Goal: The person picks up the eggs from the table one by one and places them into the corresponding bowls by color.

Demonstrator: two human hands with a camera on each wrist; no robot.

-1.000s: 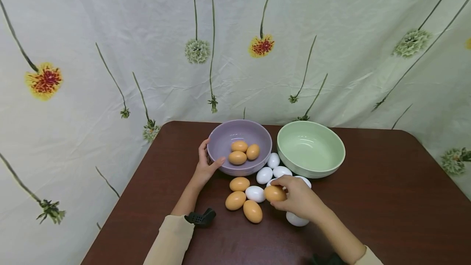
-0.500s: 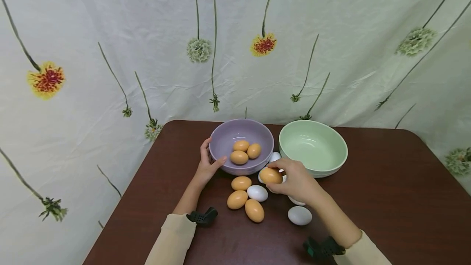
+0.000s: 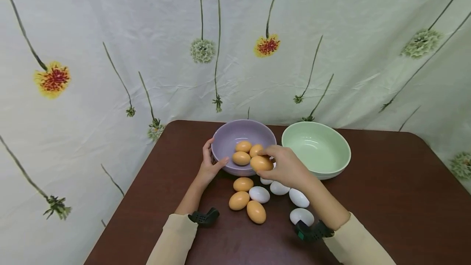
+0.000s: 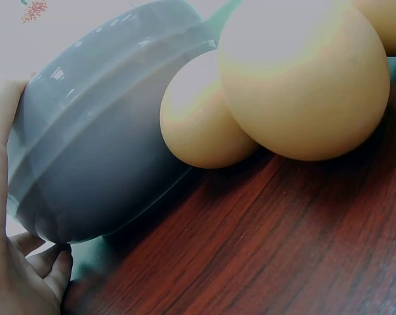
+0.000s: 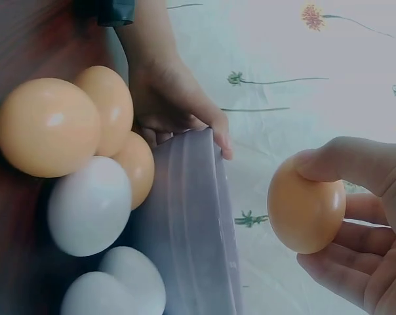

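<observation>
My left hand (image 3: 208, 170) holds the purple bowl (image 3: 223, 136) at its left side, thumb over the rim and fingers round the outer wall. Three brown eggs (image 3: 241, 158) lie inside that bowl. Between the thumb and fingertips of my right hand (image 3: 291, 169) is another brown egg (image 3: 261, 164), close over the bowl's front right rim. The right wrist view shows this held egg (image 5: 305, 207) above the level of the rim. In front of the bowl, three more brown eggs (image 3: 239, 200) rest on the table, beside a white egg (image 3: 259, 194).
To the right of the purple bowl stands a pale green bowl (image 3: 316, 152) with no eggs showing in it. Several white eggs (image 3: 299, 198) lie below my right hand and forearm, some partly hidden. A flower-printed cloth (image 3: 165, 52) hangs behind the dark wooden table (image 3: 386, 183).
My right hand has lifted the brown egg off the group on the table and carried it up and left to the purple bowl's rim. The left hand keeps its hold on the bowl.
</observation>
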